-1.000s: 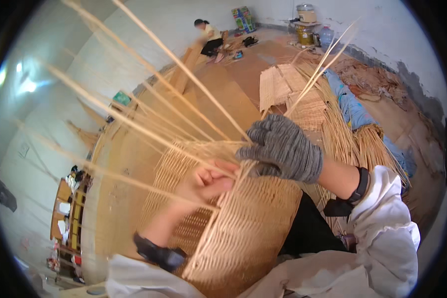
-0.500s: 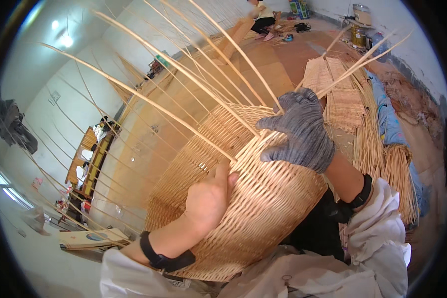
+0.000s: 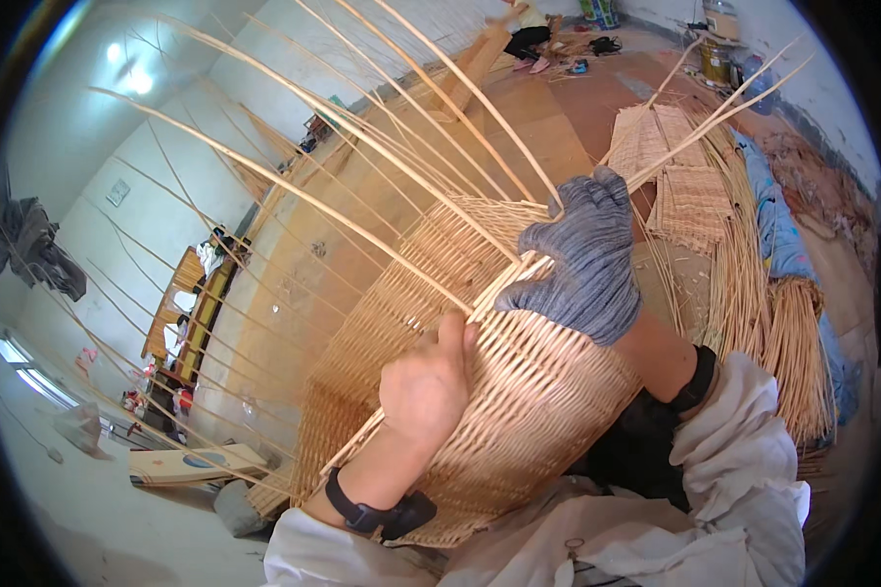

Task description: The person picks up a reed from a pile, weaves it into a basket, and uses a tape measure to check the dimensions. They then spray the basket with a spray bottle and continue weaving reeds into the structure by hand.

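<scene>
Landmark: woven wicker basket (image 3: 519,391), unfinished, lying on its side across the person's lap, centre frame, open end pointing away w/ long loose stakes (image 3: 362,147) fanning up and left from its rim. Far left of basket: dark cloth (image 3: 29,245) hanging on wall; lower left, flat board (image 3: 186,465) on floor. Left hand (image 3: 426,386), bare, black wristband, pressed flat on basket's side wall, thumb up against a pale cane strand (image 3: 499,289); fingers hidden, grip not clear. Right hand (image 3: 582,259), grey knit glove, at basket's upper edge, fingers closed round same strand. Right of basket: flat woven mats (image 3: 675,176) on floor, then bundles of cane (image 3: 793,342). Beyond basket, top: another person (image 3: 529,29), seated on floor.
</scene>
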Demonstrator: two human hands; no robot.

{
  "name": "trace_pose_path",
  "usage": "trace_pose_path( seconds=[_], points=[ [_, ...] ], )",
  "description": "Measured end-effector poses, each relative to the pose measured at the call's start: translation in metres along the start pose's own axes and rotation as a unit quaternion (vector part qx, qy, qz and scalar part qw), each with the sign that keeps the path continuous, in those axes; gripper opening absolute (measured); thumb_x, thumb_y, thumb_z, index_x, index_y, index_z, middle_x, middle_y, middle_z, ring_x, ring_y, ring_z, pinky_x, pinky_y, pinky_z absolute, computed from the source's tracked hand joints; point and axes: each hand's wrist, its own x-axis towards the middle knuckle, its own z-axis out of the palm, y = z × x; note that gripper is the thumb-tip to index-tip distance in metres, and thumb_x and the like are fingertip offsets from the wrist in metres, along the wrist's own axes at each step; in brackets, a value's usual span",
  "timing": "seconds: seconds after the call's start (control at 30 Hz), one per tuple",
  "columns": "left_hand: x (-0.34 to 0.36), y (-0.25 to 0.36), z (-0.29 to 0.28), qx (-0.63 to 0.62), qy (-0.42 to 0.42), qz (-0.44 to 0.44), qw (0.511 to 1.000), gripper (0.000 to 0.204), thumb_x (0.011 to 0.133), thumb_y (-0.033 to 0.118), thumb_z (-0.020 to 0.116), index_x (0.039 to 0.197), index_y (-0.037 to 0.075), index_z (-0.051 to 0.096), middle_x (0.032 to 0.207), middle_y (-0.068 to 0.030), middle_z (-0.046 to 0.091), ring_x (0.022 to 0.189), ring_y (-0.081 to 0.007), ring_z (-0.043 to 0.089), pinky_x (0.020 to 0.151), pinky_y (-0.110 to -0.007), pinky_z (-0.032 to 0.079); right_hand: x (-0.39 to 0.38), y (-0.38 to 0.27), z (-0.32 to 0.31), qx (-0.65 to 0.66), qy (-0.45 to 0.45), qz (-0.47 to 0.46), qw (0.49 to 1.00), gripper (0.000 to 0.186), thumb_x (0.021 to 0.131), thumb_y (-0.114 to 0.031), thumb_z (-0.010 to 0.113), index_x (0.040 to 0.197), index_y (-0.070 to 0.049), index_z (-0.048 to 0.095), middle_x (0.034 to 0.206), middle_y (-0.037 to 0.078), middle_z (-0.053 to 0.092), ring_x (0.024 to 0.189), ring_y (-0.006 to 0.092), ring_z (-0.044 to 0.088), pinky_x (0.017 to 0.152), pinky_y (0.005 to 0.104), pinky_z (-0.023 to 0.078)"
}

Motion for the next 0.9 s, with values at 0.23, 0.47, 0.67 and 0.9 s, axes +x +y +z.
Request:
trace_pose_path(
  seconds=[0.23,0.47,0.67,0.9],
  points=[
    [0.018,-0.016,-0.034,-0.126,-0.173,-0.025,0.976,0.031,0.086,0.024,0.044,0.110,0.005,0.046,0.077,-0.0191,0.060,0.069,-0.0266,0.060,0.057,-0.031,0.047,-0.001,-0.003,-0.001,-0.007,0.026,-0.012,1.000,0.050,0.037,-0.054,0.068,0.061,-0.011,0.062,0.067,0.010,0.047,0.075,0.0256,0.044,0.081,0.0430,0.027],
    [0.052,-0.042,-0.043,-0.704,-0.049,-0.052,0.706,0.033,0.085,0.007,0.047,0.112,-0.011,0.043,0.096,-0.0149,0.058,0.088,-0.0187,0.058,0.076,-0.030,0.048,-0.002,-0.003,0.001,0.004,0.014,0.001,1.000,0.051,0.033,-0.056,0.068,0.060,-0.013,0.062,0.069,0.008,0.045,0.076,0.0244,0.044,0.086,0.0442,0.026],
    [0.076,0.001,-0.063,-0.238,-0.037,0.327,0.914,0.012,0.076,0.003,0.057,0.087,0.003,0.063,0.078,-0.0074,0.064,0.066,-0.0184,0.062,0.060,-0.026,0.050,0.000,0.002,0.014,-0.004,0.000,0.010,1.000,0.050,0.038,-0.056,0.067,0.060,-0.012,0.062,0.065,0.010,0.047,0.074,0.0250,0.046,0.086,0.0450,0.026],
    [0.049,-0.014,-0.054,-0.479,0.024,0.007,0.878,0.014,0.078,0.007,0.057,0.086,-0.003,0.060,0.075,-0.0118,0.063,0.065,-0.0168,0.061,0.059,-0.025,0.051,-0.006,-0.001,0.002,-0.012,0.010,-0.013,1.000,0.048,0.040,-0.055,0.068,0.060,-0.012,0.060,0.069,0.008,0.043,0.073,0.0252,0.044,0.082,0.0445,0.027]
  ],
)
